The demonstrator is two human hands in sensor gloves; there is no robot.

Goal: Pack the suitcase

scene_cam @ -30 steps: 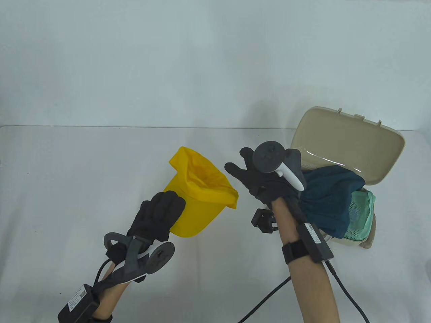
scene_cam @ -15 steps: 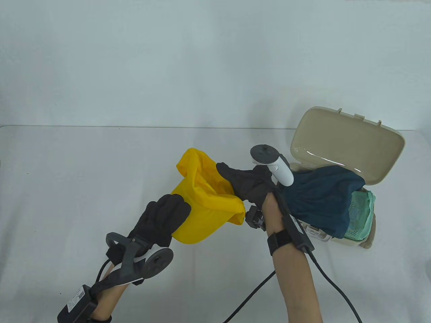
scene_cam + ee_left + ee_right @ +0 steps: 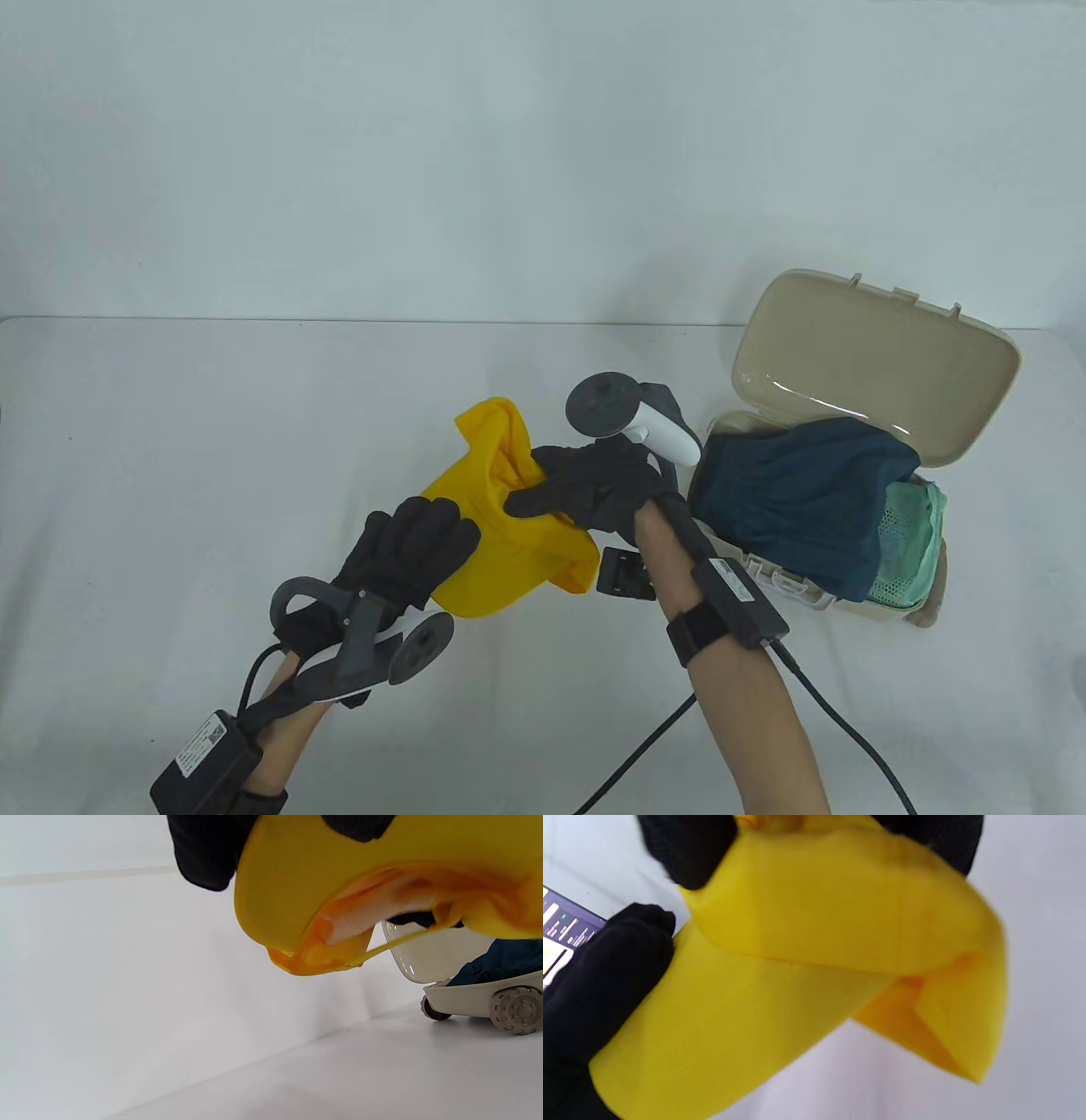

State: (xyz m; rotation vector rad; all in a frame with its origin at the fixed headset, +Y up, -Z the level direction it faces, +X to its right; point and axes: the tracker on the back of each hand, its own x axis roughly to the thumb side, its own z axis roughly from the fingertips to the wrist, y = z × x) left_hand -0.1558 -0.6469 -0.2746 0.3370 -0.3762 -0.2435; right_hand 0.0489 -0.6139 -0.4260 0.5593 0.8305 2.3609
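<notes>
1. While raised clear of the surface (image 3: 170, 441), yellow cloth (image 3: 501, 543) held between both hands, left of the suitcase (image 3: 814, 594).
2. Left hand (image 3: 407, 552): grips the near-left part of the yellow cloth, fingers curled over its edge; tracker strapped to the back of the hand.
3. Left wrist view: black gloved fingers (image 3: 208, 853) above the cloth at the top edge; cloth sagging below them, with its paler inner side showing.
4. Right hand (image 3: 585, 492): closed on the upper folds of the yellow cloth, fingers pointing left across the fabric; tracker (image 3: 628, 416) above the hand.
5. Right wrist view: yellow cloth (image 3: 806, 955) filling most of the frame; gloved fingers (image 3: 687, 849) clamped on it at the top, left-hand glove at lower left.
6. Suitcase: beige, small, wheeled, standing on the right of the surface; lid (image 3: 874, 365) open and tilted back.
7. Dark blue garment (image 3: 797, 509): lying in the suitcase, draped over its near rim.
8. Green mesh item (image 3: 912, 535): in the suitcase, at the right of the blue garment, partly beneath it.
9. Black cable (image 3: 645, 747): trailing from the right wrist across the surface toward the near edge.
</notes>
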